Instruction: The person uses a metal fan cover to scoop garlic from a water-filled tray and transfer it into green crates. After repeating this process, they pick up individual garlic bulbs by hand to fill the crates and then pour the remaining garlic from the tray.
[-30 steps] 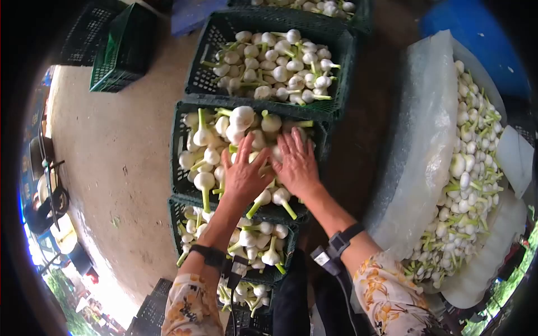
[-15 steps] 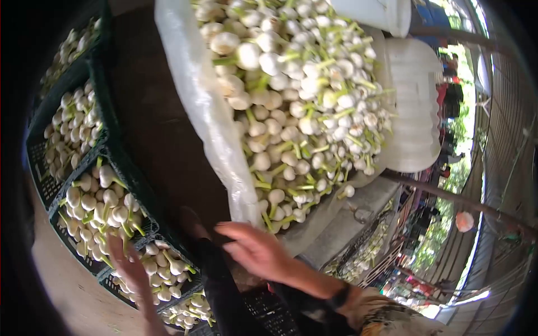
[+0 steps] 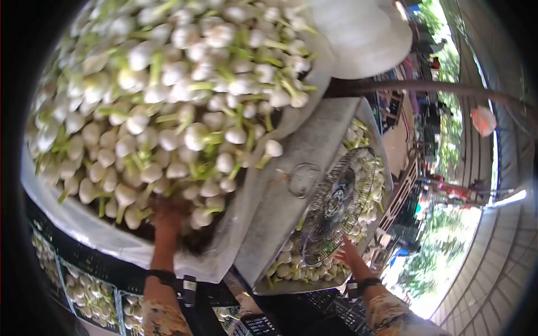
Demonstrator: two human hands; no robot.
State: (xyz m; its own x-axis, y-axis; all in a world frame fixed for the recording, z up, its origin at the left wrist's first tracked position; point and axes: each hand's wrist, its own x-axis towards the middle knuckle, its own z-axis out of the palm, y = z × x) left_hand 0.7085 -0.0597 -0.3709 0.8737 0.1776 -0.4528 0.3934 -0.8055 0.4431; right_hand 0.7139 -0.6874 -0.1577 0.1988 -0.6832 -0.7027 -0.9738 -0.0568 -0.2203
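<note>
A big heap of white garlic bulbs (image 3: 193, 137) with short green stems fills the upper left of the view, lying on clear plastic sheeting (image 3: 216, 255). My left hand (image 3: 168, 211) reaches into the near edge of this heap, its fingers blurred and partly hidden among bulbs. Over to the right, my right hand (image 3: 348, 255) has its fingers stretched out, near the lower edge of a round fan (image 3: 337, 204). The fan's wire cage overlaps a metal tray (image 3: 274, 196) that holds more garlic. Both wrists wear dark bands.
Dark plastic crates (image 3: 59, 255) of garlic line the lower left. A white container (image 3: 364, 39) stands behind the heap, and a brown pole (image 3: 414, 85) crosses to the right. An orange-white object (image 3: 483, 121) hangs under the roof. Several things and greenery fill the background.
The view has swung so the heap and the fan now fill it. My left hand has gone from above the crates into the heap, and my right hand now sits by the fan.
</note>
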